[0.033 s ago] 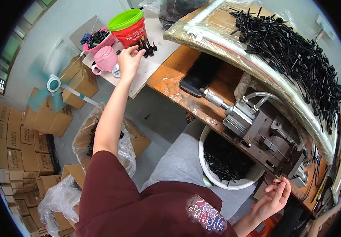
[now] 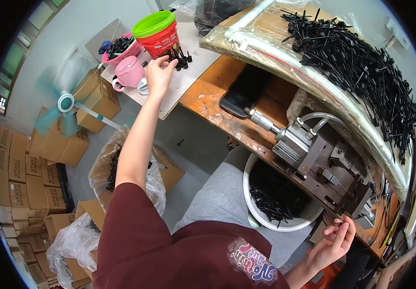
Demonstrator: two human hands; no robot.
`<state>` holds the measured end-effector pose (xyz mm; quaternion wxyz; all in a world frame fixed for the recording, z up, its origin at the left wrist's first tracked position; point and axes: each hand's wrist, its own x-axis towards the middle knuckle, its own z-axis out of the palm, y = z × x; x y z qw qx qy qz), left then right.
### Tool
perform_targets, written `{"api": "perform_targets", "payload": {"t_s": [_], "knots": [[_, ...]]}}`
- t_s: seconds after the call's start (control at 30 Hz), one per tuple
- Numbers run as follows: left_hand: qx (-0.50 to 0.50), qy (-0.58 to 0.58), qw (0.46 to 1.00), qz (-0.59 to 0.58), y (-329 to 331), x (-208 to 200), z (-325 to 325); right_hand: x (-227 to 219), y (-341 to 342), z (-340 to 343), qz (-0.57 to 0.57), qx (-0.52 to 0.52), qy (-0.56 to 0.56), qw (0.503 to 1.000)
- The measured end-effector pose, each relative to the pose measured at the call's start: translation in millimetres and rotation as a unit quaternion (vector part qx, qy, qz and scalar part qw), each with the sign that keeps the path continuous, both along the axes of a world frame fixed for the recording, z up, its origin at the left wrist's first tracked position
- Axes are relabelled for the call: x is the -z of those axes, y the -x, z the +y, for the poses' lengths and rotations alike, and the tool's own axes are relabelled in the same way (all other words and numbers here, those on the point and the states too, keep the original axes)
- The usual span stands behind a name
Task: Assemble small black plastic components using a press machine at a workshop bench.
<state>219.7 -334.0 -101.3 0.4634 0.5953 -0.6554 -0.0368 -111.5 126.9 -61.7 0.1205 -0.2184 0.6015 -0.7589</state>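
Note:
My left hand [image 2: 159, 79] reaches far out over the white tabletop [image 2: 196, 48]. Its fingers are closed beside a group of small black plastic parts with thin stems [image 2: 184, 60]; what they grip, if anything, is hidden. Right behind the hand stands a red bucket with a green rim [image 2: 162, 38]. My right hand [image 2: 330, 241] is low at the right, beside the near end of a metal clamping machine [image 2: 309, 154]. Thumb and fingertips there pinch a small dark piece [image 2: 339, 223], too small to name.
A white basket [image 2: 249, 192] holding black parts sits by my legs. Many black stemmed parts [image 2: 347, 58] are heaped on a raised, film-covered board. Left of the bucket are a pink mug [image 2: 130, 72] and a pink bowl [image 2: 133, 50]. A fan [image 2: 66, 102] and cardboard boxes [image 2: 20, 192] stand left.

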Motion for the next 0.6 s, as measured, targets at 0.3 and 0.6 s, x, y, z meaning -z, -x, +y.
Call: {"api": "perform_targets", "payload": {"t_s": [0.3, 0.6], "knots": [[0.015, 0.081, 0.995, 0.06, -7, -3, 3, 6, -4, 6, -0.031, -0.028, 0.008, 0.999], [0.384, -0.11, 0.885, 0.239, 106, -89, 212, -2, -14, -16, -0.132, -0.091, -0.016, 0.987]]}}
